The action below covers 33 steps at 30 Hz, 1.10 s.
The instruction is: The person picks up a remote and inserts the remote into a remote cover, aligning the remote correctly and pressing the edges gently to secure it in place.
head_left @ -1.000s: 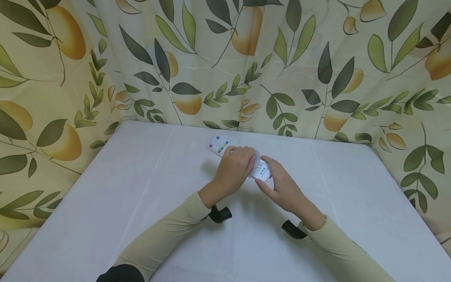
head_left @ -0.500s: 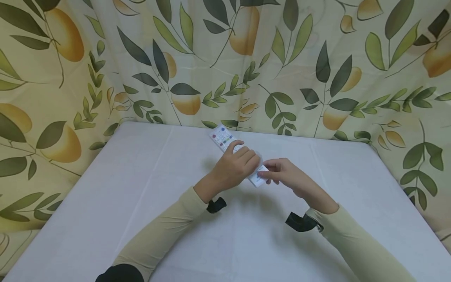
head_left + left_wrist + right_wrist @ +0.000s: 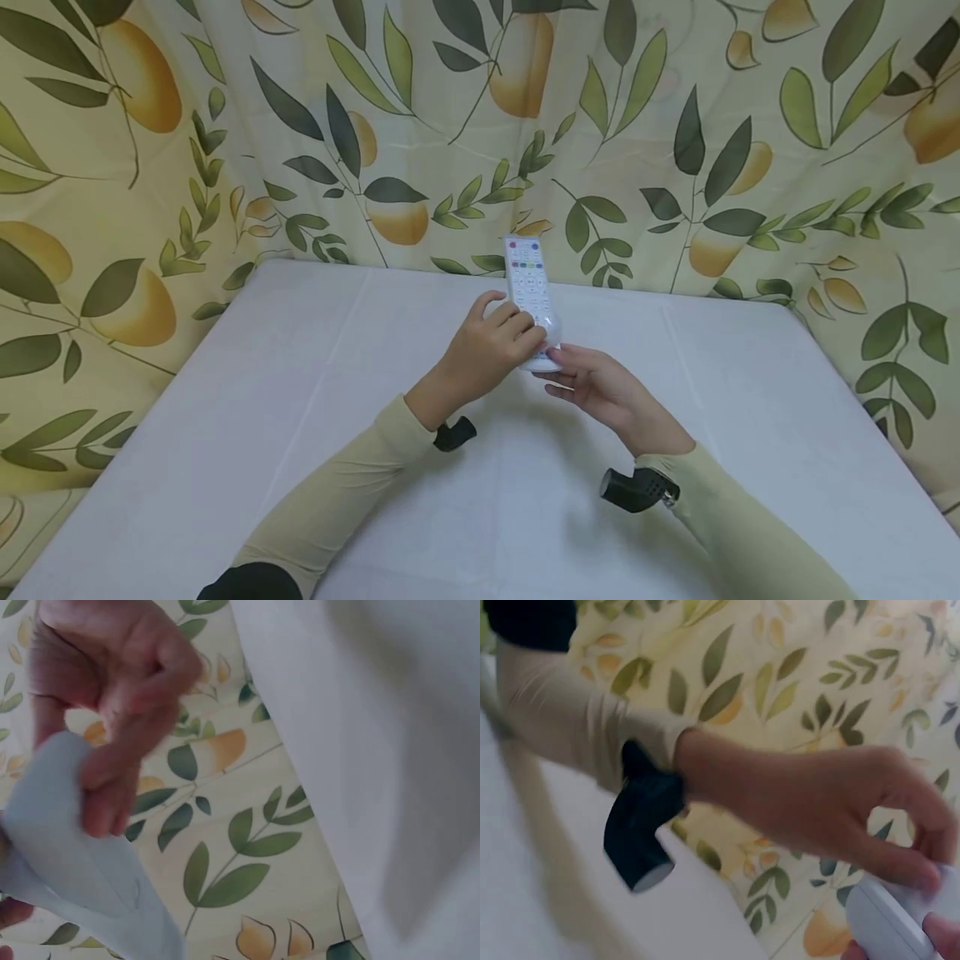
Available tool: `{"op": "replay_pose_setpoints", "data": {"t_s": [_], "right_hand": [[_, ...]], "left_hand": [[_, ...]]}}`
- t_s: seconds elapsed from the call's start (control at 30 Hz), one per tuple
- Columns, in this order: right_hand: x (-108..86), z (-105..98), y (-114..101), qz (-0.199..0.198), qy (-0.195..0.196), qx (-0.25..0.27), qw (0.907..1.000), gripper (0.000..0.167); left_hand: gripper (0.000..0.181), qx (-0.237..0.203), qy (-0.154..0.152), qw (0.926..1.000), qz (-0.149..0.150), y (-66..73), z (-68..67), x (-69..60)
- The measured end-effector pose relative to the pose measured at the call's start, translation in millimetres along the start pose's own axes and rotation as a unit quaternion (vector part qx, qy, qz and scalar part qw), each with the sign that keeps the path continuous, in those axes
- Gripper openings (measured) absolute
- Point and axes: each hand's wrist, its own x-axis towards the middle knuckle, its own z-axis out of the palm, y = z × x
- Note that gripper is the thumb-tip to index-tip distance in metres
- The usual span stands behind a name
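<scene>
White cloth [image 3: 337, 350], faintly creased, covers the table [image 3: 750, 400]

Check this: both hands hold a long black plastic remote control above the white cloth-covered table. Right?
Not black: the head view shows a long white plastic remote control, held by the left hand and right hand above the white cloth-covered table.

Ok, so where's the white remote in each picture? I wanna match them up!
Head view: the remote is just right of the middle, buttons showing.
Left wrist view: the remote is at the bottom left, blurry.
Right wrist view: the remote is in the bottom right corner, only partly showing.
Shared landmark: the leafy cloth is in all three.
</scene>
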Motion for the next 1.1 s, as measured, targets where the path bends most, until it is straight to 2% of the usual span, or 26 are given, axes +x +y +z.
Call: {"op": "replay_pose_setpoints", "data": {"t_s": [0.17, 0.27, 0.4, 0.53, 0.63, 0.73, 0.83, 0.9, 0.97, 1.03, 1.1], "right_hand": [[-2.1, -1.3, -5.7, 0.025, -0.033, 0.086, 0.9954, 0.032], [-2.6, -1.0, -7.9, 0.028, -0.05, 0.11, 0.9923, 0.034], [-1.4, 4.6, -7.5, -0.008, -0.051, 0.084, 0.9951, 0.034], [-1.0, 13.0, -4.4, -0.055, -0.004, 0.049, 0.9973, 0.038], [-1.3, 16.6, -1.3, -0.073, 0.025, 0.034, 0.9964, 0.042], [-0.2, 15.5, 2.1, -0.082, 0.037, 0.013, 0.9958, 0.044], [1.8, 11.8, 4.3, -0.098, 0.048, -0.026, 0.9936, 0.047], [3.0, 9.7, 4.4, -0.113, 0.055, -0.055, 0.9905, 0.051], [2.4, 8.1, 3.5, -0.133, 0.055, -0.074, 0.9868, 0.051], [2.0, 7.3, 2.5, -0.152, 0.052, -0.083, 0.9836, 0.05], [1.7, 6.3, 1.9, -0.165, 0.052, -0.086, 0.9812, 0.05]], "left_hand": [[0.008, -0.013, 0.061, 0.9972, 0.04, -9.2, 4.0, -5.6], [0.012, -0.028, 0.092, 0.9934, 0.062, -13.6, 7.0, -9.1], [0.014, -0.051, 0.105, 0.9914, 0.059, -15.9, 9.9, -12.6], [0.014, -0.068, 0.104, 0.9915, 0.041, -13.3, 11.4, -14.5], [0.014, -0.071, 0.105, 0.9912, 0.036, -10.1, 11.7, -16.7], [0.015, -0.082, 0.102, 0.991, 0.026, -5.9, 13.1, -19.8], [0.02, -0.108, 0.089, 0.9901, -0.014, -0.9, 14.7, -23.4], [0.028, -0.136, 0.069, 0.9857, -0.072, 1.6, 15.2, -26.1], [0.037, -0.165, 0.043, 0.9756, -0.138, 3.0, 16.7, -28.0], [0.044, -0.192, 0.006, 0.9616, -0.197, 2.4, 16.5, -27.8], [0.043, -0.227, -0.039, 0.945, -0.232, 0.8, 15.4, -25.1]]}}
